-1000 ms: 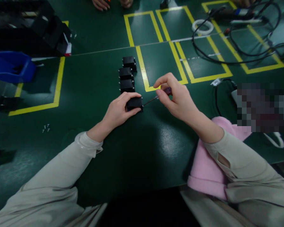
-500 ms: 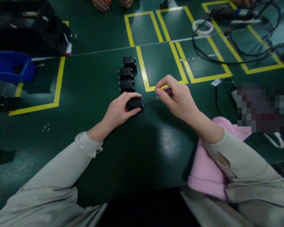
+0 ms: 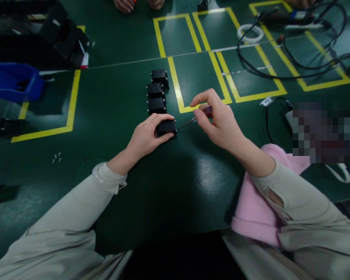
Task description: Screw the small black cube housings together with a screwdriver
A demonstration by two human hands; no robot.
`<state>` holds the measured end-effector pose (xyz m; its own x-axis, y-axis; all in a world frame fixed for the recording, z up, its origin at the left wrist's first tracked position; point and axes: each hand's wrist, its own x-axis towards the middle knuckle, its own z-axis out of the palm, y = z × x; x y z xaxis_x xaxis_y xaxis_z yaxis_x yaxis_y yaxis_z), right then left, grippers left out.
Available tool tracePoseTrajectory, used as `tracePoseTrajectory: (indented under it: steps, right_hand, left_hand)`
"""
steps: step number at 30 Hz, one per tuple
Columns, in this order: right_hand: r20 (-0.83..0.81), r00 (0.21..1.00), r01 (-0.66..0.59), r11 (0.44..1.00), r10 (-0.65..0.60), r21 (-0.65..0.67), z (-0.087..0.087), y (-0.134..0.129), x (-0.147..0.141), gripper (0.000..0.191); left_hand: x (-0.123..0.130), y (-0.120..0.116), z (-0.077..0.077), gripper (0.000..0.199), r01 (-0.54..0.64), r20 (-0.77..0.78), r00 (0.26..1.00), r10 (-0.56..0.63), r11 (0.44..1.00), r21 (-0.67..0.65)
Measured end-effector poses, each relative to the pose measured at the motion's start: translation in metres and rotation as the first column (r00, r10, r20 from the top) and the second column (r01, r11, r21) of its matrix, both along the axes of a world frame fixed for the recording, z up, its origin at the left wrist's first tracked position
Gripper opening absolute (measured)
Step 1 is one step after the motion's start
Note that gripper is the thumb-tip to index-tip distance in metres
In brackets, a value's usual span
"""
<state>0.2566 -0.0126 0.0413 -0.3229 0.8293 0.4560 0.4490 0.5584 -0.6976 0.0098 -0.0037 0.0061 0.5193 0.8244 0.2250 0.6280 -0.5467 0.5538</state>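
On the green table, my left hand [image 3: 147, 137] grips a small black block [image 3: 167, 126] between thumb and fingers. My right hand [image 3: 217, 118] holds a screwdriver [image 3: 207, 111] by its dark red handle, with the index finger lifted off it. The thin shaft slants down to the left, and its tip meets the block's right side at a small screw. Beyond the held block, three similar black blocks stand in a column; the nearest [image 3: 156, 105] is close to my left fingers. Several loose screws [image 3: 57, 157] lie to the left of my left forearm.
A blue bin [image 3: 14, 82] and black parts [image 3: 61, 41] are at the left. Yellow tape outlines mark the table [image 3: 128, 101]. Black cables [image 3: 268, 74] and a white ring [image 3: 250, 34] lie at the upper right. Pink cloth [image 3: 255, 210] sits under my right forearm. Another person's hands [image 3: 125, 5] show at the top.
My right index finger has lifted and straightened away from the thumb, and the hand has shifted slightly. The left hand and the block have stayed in place.
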Motion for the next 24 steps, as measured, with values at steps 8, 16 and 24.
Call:
tracePoseTrajectory:
  steps: [8, 16, 24]
  right_hand:
    - [0.016, 1.000, 0.013, 1.000, -0.013, -0.006, 0.0021, 0.0002, 0.0002, 0.019]
    - [0.003, 1.000, 0.012, 1.000, -0.012, -0.016, 0.0000, 0.0008, -0.0002, 0.020]
    - [-0.012, 1.000, -0.006, 1.000, 0.006, 0.004, 0.0007, 0.0004, -0.0002, 0.016]
  left_hand:
    - [0.0000, -0.0006, 0.0010, 0.044, -0.012, -0.007, 1.000, 0.012, 1.000, -0.021]
    - [0.0010, -0.0007, 0.0024, 0.044, -0.019, -0.017, 1.000, 0.019, 0.999, -0.029]
    - [0.0006, -0.0005, 0.0022, 0.044, -0.012, -0.008, 1.000, 0.012, 1.000, -0.016]
